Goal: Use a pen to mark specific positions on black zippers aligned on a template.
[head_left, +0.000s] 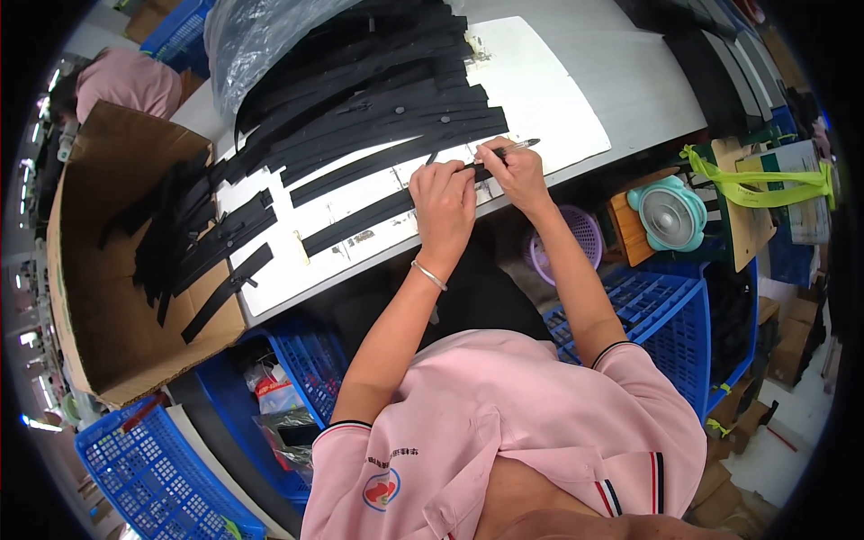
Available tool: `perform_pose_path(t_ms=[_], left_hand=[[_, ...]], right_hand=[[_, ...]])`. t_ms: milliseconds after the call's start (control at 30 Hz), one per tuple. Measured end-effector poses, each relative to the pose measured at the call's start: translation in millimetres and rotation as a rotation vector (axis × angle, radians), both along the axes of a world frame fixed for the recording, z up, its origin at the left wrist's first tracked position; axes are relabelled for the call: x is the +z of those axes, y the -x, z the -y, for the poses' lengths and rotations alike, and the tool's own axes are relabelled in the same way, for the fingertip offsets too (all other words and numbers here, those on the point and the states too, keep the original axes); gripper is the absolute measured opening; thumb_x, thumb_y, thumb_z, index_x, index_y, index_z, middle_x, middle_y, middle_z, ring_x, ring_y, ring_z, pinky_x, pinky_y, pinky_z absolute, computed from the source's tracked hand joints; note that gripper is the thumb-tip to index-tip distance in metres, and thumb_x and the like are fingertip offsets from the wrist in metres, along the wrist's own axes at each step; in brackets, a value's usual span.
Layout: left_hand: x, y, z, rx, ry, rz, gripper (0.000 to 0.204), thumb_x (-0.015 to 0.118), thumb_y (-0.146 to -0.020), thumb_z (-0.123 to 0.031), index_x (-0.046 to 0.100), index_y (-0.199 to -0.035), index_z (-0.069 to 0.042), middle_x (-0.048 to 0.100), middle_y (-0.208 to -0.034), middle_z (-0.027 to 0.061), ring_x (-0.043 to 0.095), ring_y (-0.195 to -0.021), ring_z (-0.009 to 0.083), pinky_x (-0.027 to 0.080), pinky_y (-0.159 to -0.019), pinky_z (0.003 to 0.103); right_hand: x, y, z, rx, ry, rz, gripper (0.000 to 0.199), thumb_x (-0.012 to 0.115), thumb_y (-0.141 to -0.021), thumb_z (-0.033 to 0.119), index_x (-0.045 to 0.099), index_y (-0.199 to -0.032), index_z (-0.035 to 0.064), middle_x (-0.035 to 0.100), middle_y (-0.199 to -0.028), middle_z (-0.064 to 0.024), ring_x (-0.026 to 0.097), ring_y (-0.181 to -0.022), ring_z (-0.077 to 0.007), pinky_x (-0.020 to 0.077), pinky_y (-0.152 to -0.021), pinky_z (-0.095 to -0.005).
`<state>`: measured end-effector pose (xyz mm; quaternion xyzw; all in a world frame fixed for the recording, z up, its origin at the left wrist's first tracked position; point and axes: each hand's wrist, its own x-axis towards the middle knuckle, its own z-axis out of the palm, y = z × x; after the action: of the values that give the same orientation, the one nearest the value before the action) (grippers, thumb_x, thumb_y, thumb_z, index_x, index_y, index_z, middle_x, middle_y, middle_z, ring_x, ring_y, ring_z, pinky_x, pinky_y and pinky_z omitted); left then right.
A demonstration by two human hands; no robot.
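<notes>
While one black strip (360, 225) is being pinned flat at the table's (630, 81) near edge, its end is being marked with a pen (513, 147).

At nine o'clock, finished-looking strips are being collected in a cardboard box (99, 297), within easy reach. At centre, the strip is being pressed down by the left hand (443, 202), fingers closed together on it, apparently so that it is kept from sliding. At one o'clock of that hand, the pen is being pinched by the right hand (515, 173).
</notes>
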<state>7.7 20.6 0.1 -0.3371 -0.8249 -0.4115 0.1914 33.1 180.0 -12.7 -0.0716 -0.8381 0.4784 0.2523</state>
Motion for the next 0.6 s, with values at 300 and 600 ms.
perform_pose_path(t_ms=[300,600], left_hand=[[-3.4,-0.3,-1.1,-0.017,0.006,0.031,0.012,0.072,-0.085,-0.004,0.072,-0.096,-0.002,0.066,-0.105,0.0056,0.058,-0.105,0.0263,0.039,-0.105,0.047],[-1.4,1.6,2.8,0.026,0.016,0.002,0.013,0.074,-0.083,-0.004,0.074,-0.096,-0.005,0.069,-0.104,0.0046,0.06,-0.104,0.0265,0.04,-0.101,0.043]], right_hand=[[-2.8,-6.5,-8.8,0.096,0.133,-0.004,0.024,0.068,-0.096,0.017,0.074,-0.081,-0.0017,0.075,-0.079,-0.0067,0.068,-0.063,-0.0131,0.0496,-0.057,-0.0275],[-1.0,-5.3,-6.6,0.128,0.07,0.043,0.023,0.068,-0.096,0.017,0.074,-0.081,-0.0008,0.073,-0.072,-0.0072,0.068,-0.062,-0.0127,0.0493,-0.056,-0.027]])
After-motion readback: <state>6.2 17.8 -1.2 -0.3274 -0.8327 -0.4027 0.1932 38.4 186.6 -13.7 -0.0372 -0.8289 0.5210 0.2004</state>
